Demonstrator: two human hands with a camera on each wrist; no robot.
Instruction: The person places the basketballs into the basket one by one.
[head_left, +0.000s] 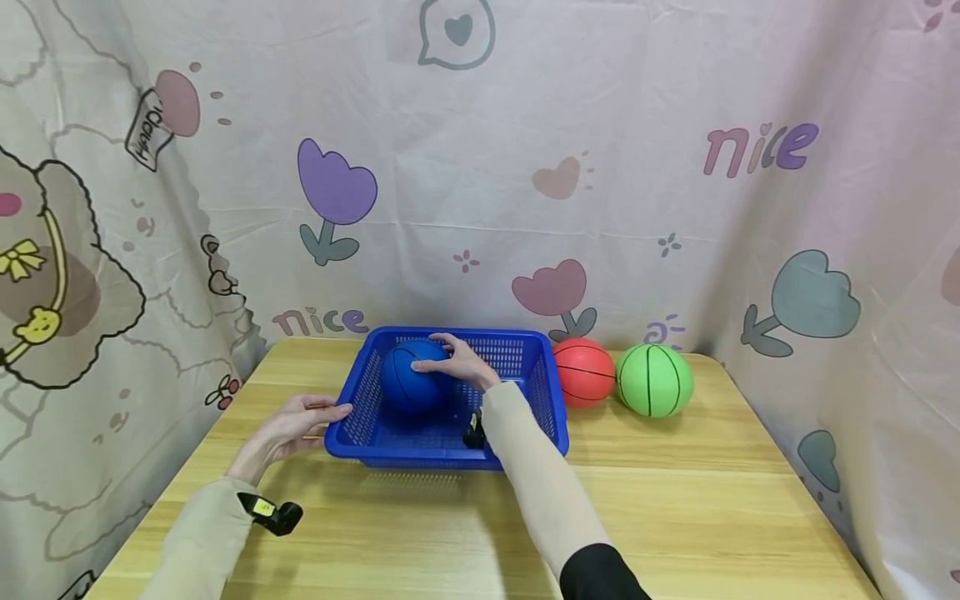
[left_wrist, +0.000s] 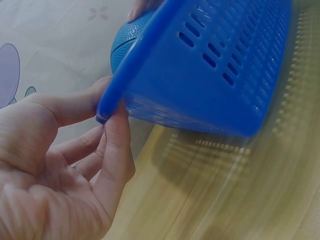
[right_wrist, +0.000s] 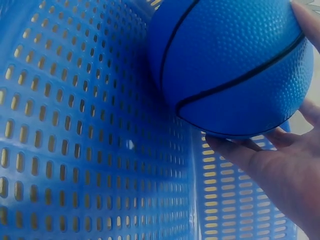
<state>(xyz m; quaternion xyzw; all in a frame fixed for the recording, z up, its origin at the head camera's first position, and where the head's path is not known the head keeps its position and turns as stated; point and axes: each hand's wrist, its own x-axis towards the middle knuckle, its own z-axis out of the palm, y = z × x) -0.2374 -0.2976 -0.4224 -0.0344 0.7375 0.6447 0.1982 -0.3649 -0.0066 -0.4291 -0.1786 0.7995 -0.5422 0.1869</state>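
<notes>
A blue plastic basket with slotted walls is at the middle of the wooden table. My left hand pinches the rim at its left front corner, thumb above and fingers below, as the left wrist view shows of the basket. Inside, toward the left end, is a small blue basketball with black lines. My right hand reaches over the basket and grips this ball from above and its right side. In the right wrist view, fingers curve round the ball; part of its far side is hidden.
A red basketball sits close against the basket's right side, with a green one beside it. A printed curtain hangs behind the wooden table and along both sides.
</notes>
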